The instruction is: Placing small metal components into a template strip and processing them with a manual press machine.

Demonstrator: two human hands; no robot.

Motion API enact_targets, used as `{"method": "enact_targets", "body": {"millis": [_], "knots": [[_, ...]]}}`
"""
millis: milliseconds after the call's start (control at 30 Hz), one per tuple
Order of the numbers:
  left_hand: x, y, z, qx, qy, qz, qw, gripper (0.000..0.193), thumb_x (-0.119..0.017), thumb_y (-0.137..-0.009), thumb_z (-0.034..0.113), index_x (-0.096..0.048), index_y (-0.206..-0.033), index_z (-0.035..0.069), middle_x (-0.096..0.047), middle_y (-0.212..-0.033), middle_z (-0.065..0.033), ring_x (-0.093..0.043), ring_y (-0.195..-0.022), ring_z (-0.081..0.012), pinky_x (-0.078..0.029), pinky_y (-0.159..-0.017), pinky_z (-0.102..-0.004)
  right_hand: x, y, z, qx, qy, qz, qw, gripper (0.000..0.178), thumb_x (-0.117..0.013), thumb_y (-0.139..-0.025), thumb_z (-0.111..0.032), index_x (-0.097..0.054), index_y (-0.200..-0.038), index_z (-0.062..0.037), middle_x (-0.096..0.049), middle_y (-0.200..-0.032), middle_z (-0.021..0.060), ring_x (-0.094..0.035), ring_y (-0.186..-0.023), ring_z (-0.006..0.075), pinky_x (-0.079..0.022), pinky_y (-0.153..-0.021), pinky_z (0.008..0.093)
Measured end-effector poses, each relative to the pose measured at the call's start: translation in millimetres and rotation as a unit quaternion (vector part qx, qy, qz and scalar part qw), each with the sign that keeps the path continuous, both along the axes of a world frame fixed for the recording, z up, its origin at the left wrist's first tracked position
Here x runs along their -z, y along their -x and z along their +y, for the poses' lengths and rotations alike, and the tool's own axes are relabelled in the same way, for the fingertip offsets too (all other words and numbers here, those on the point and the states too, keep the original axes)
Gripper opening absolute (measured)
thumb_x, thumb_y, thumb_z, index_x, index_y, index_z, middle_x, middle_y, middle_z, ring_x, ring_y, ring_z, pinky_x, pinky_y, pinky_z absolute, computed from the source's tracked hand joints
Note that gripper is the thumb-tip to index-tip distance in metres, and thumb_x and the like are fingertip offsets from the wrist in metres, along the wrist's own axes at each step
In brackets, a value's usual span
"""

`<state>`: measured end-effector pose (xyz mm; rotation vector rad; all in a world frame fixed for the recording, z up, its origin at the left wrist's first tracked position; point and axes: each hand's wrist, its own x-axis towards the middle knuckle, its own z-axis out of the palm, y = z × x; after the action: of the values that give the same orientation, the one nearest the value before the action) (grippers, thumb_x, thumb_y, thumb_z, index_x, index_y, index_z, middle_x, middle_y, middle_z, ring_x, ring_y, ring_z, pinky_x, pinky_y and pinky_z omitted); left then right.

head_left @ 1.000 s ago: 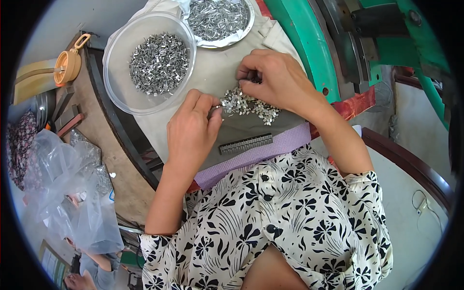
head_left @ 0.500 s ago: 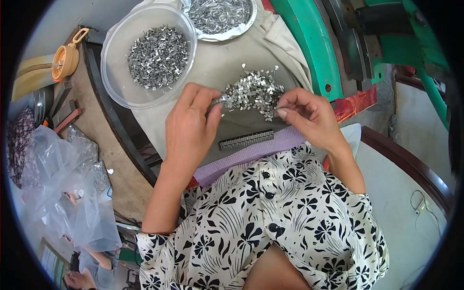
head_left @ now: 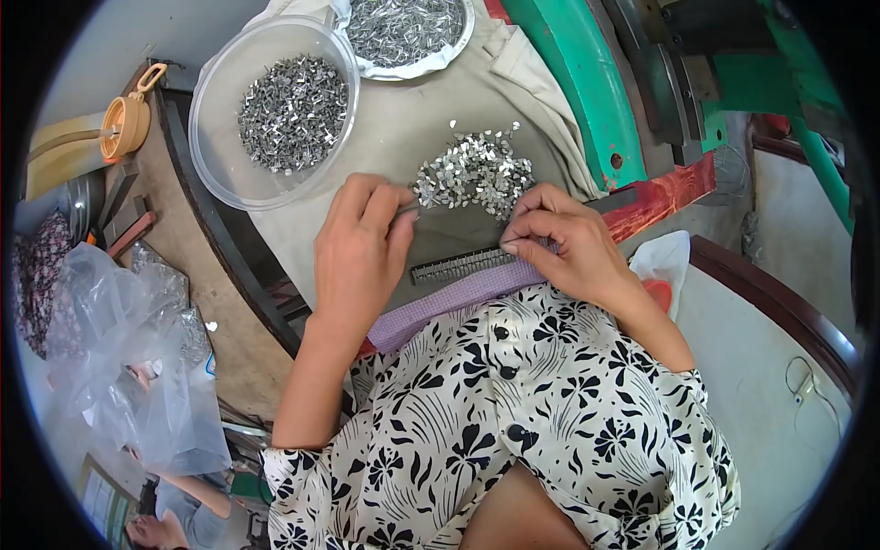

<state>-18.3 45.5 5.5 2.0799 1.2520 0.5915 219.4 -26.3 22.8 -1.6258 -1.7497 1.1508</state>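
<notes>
Right grip (head_left: pixel 573 240), fingertips together, has dropped: slotted strip (head_left: pixel 454 267) at its left, metal pile (head_left: pixel 472 172) above, so work's now at strip. Left grip (head_left: pixel 359 240): can't tell if clamped.

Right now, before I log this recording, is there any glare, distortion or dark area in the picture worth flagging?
Head view: black fisheye borders swallow the corners, and the brown rail at right looks bowed; head view: white glints speckle the loose metal flakes, making single pieces hard to separate; head view: the purple cloth strip is evenly lit, without glare.
</notes>
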Motion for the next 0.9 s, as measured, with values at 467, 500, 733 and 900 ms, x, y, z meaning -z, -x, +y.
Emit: {"method": "enact_targets", "body": {"millis": [467, 500, 733, 900], "knots": [[4, -7, -10, 0.024, -0.037, 0.013, 0.999, 0.017, -0.076, -0.078, 0.0, -0.071, -0.094, 0.003, -0.061, -0.093, -0.0088, -0.062, -0.083, -0.0268, -0.051, -0.071, -0.0372, -5, 9, 15, -0.052, -0.073, -0.092, 0.992, 0.015, -0.08, -0.074, -0.009, -0.075, -0.088, -0.0066, -0.061, -0.087, 0.0051, -0.064, -0.079, 0.0222, -0.051, -0.065, 0.0341], [4, -11, -11, 0.017, -0.043, 0.02, 0.999, 0.017, -0.076, -0.078, 0.002, -0.071, -0.094, 0.004, -0.061, -0.092, -0.0082, -0.062, -0.082, -0.0268, -0.05, -0.07, -0.0378, -7, 11, 17, -0.046, -0.069, -0.092, 0.992, 0.015, -0.08, -0.074, -0.009, -0.074, -0.087, -0.0066, -0.061, -0.086, 0.0052, -0.064, -0.078, 0.0225, -0.051, -0.065, 0.0342], [2, -14, -2, 0.036, -0.032, 0.061, 0.997, 0.011, -0.075, -0.08, 0.006, -0.068, -0.089, 0.006, -0.059, -0.086, -0.0055, -0.062, -0.079, -0.0253, -0.05, -0.066, -0.039, -5, 19, 33, -0.056, -0.123, -0.106, 0.985, 0.011, -0.078, -0.076, -0.009, -0.071, -0.084, -0.0054, -0.061, -0.085, 0.0057, -0.064, -0.082, 0.0262, -0.051, -0.069, 0.0389], [-2, -10, -3, 0.049, -0.014, 0.059, 0.997, 0.01, -0.072, -0.081, 0.005, -0.065, -0.088, 0.006, -0.058, -0.086, -0.0059, -0.061, -0.074, -0.026, -0.049, -0.064, -0.0386, -3, 21, 38, -0.059, -0.156, -0.096, 0.981, 0.015, -0.079, -0.074, -0.007, -0.073, -0.088, -0.0055, -0.06, -0.086, 0.0063, -0.063, -0.078, 0.0258, -0.05, -0.065, 0.0372]]}}
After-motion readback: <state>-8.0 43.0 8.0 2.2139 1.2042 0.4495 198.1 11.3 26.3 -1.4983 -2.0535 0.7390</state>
